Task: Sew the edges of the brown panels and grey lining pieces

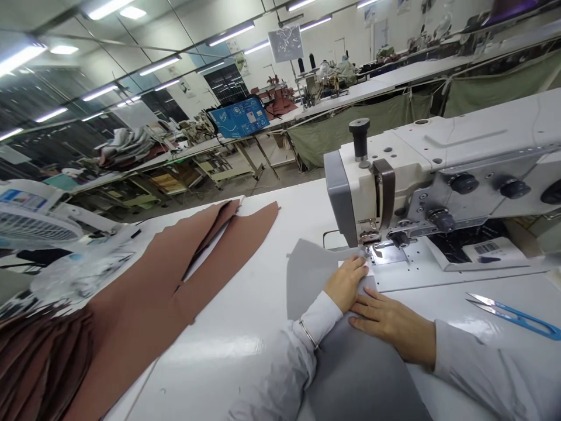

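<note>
A grey fabric panel point(368, 374) lies on the white sewing table, with its upper edge by the needle area of the sewing machine point(381, 193). My left hand point(348, 283) rests on the panel just in front of the presser foot point(372, 250), fingers lying forward on the cloth. A small white piece point(370, 271) shows beside its fingertips. My right hand point(394, 324) lies flat on the same panel, nearer to me, its fingers spread and the tips close to my left hand. What is under both palms is hidden.
Blue-handled thread snips point(517, 316) lie at the right. Brown fabric panels point(144, 298) cover the table's left, beside a stack of brown pieces point(39, 362) and a white fan point(35, 216). An opened box point(477, 245) sits beneath the machine arm. More worktables stand behind.
</note>
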### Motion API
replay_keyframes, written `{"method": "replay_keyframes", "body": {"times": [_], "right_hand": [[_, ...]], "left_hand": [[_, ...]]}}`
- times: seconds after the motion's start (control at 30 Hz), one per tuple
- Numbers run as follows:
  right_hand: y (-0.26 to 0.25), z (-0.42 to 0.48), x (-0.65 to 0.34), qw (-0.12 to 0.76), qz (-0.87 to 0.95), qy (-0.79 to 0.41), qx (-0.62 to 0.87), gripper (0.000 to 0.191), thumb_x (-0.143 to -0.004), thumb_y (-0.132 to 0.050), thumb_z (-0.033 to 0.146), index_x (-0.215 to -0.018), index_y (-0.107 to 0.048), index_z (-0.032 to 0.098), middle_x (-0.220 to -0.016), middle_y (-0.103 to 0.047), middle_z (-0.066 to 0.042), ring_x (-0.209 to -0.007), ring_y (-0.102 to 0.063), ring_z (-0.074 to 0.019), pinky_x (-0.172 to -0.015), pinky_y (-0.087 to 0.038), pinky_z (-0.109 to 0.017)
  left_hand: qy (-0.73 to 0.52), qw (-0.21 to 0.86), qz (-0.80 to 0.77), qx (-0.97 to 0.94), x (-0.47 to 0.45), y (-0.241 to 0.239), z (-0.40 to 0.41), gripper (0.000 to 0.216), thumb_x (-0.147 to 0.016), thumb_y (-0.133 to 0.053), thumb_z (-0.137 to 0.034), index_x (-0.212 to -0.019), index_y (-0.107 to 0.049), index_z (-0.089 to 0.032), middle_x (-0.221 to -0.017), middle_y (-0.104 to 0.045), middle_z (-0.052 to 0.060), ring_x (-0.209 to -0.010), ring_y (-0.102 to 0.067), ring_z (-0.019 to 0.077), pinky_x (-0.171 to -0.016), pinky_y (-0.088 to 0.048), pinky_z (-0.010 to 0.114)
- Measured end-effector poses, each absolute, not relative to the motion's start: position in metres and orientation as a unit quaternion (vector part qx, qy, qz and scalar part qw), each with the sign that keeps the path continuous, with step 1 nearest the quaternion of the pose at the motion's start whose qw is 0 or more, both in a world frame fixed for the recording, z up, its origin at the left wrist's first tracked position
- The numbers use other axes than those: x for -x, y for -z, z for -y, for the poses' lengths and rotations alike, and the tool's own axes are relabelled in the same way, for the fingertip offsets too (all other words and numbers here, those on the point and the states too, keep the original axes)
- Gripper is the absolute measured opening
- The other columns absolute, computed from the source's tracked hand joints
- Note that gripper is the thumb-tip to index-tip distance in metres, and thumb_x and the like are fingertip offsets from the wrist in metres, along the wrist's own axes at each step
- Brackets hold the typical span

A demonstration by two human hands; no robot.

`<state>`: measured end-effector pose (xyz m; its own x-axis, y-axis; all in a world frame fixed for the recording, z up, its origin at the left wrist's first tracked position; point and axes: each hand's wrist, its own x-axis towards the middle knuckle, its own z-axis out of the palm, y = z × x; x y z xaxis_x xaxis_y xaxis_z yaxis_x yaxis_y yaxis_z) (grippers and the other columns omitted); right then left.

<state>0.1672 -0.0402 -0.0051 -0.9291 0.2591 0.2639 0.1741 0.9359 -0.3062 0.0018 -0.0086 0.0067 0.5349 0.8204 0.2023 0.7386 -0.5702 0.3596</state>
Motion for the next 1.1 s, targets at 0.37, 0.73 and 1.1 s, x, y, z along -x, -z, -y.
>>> {"method": "replay_keyframes", "body": {"times": [0.37, 0.73, 1.1], "right_hand": [[0.011, 0.033, -0.171, 0.169, 0.965, -0.169, 0.108, 0.045, -0.074, -0.047, 0.013, -0.119, -0.049, 0.013, -0.127, -0.044, -0.013, -0.123, -0.031, -0.0256, -0.103, -0.019, -0.05], [0.004, 0.033, -0.17, 0.166, 0.966, -0.166, 0.104, 0.043, -0.075, -0.045, 0.012, -0.117, -0.05, 0.01, -0.124, -0.046, -0.016, -0.122, -0.031, -0.0269, -0.101, -0.023, -0.052], [0.018, 0.045, -0.173, 0.209, 0.958, -0.138, 0.139, 0.036, -0.087, -0.033, 0.011, -0.118, -0.049, 0.005, -0.124, -0.047, -0.015, -0.122, -0.034, -0.0223, -0.105, -0.026, -0.045]], "left_hand": [[-0.18, 0.109, -0.441, -0.873, -0.005, -0.006, 0.002, 0.019, -0.08, -0.047, -0.005, -0.093, -0.059, -0.008, -0.111, -0.057, 0.012, -0.11, -0.046, 0.0209, -0.094, -0.042, 0.032], [-0.168, 0.1, -0.45, -0.871, -0.002, 0.001, 0.001, 0.03, -0.079, -0.04, -0.002, -0.102, -0.058, -0.011, -0.12, -0.053, 0.011, -0.12, -0.04, 0.0209, -0.099, -0.039, 0.035], [-0.096, 0.097, -0.507, -0.851, -0.005, -0.002, -0.025, 0.038, -0.075, -0.04, 0.001, -0.107, -0.057, -0.012, -0.112, -0.059, 0.008, -0.105, -0.053, 0.0184, -0.094, -0.042, 0.031]]}}
